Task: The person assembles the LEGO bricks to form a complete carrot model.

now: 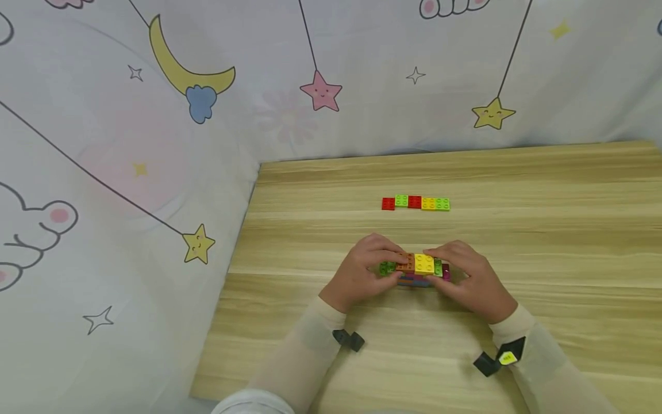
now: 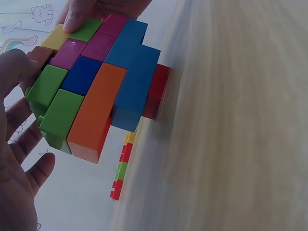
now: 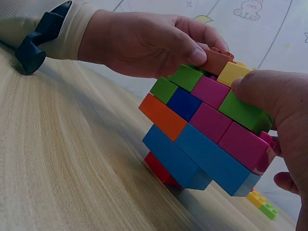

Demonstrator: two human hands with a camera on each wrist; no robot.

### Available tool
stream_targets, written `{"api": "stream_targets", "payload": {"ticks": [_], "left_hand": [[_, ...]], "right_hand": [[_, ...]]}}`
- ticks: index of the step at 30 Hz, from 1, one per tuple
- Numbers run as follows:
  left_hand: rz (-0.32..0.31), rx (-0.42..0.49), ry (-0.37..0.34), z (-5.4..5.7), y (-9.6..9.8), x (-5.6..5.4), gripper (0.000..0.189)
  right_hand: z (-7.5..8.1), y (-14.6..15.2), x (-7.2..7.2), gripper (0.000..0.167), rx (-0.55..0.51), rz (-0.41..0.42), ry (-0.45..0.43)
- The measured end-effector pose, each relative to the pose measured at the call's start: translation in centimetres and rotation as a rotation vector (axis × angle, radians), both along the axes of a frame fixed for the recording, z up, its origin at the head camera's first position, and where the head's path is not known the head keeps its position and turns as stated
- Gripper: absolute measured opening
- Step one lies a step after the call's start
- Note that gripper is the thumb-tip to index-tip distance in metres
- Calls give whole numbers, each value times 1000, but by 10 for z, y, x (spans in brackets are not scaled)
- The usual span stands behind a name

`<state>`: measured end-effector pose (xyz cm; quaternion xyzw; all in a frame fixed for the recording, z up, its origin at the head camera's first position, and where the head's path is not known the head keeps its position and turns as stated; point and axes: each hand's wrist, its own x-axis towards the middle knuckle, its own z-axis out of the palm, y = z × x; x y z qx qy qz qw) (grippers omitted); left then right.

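1. A person's two hands work a stack of coloured toy bricks (image 3: 199,113) standing on a wood-grain table (image 1: 543,230), near side of a short brick row (image 1: 415,202).
2. The left hand (image 1: 364,270) grips the stack's upper left, its thumb against a brown brick (image 3: 217,61).
3. The right hand (image 1: 465,279) pinches the upper right, its thumb on the near face where a yellow brick (image 1: 424,263) meets a green brick (image 3: 245,110).
4. Below lie magenta, dark blue and orange bricks, then two long blue bricks over a red brick (image 3: 161,168).
5. The far row runs red, green, red, yellow, green, before a cloth (image 1: 372,46) printed with stars.
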<state>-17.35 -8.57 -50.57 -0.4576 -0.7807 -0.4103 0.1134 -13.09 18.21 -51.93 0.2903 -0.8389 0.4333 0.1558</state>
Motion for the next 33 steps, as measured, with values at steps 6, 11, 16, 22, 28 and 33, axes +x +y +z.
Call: {"api": "stream_targets", "payload": {"ticks": [6,11,16,22,28,33], "left_hand": [[8,-21,16,2,0,-1,20],[5,-34,9,3,0,-1,20],[7,-32,-12,2,0,-3,21],[6,-23,-7,1,-1,-4,21],[14,-39,3,1,-1,-4,20],[14,-43,-12,2,-1,-4,21]], "right_hand": [[0,1,0,55,3,-2,-14],[1,0,1,54,-2,2,-12],[2,0,0,54,0,-1,-13],[2,0,0,53,5,-3,-22],[2,-1,-1,53,10,-11,-22],[2,0,-1,52,4,-14,-33]]}}
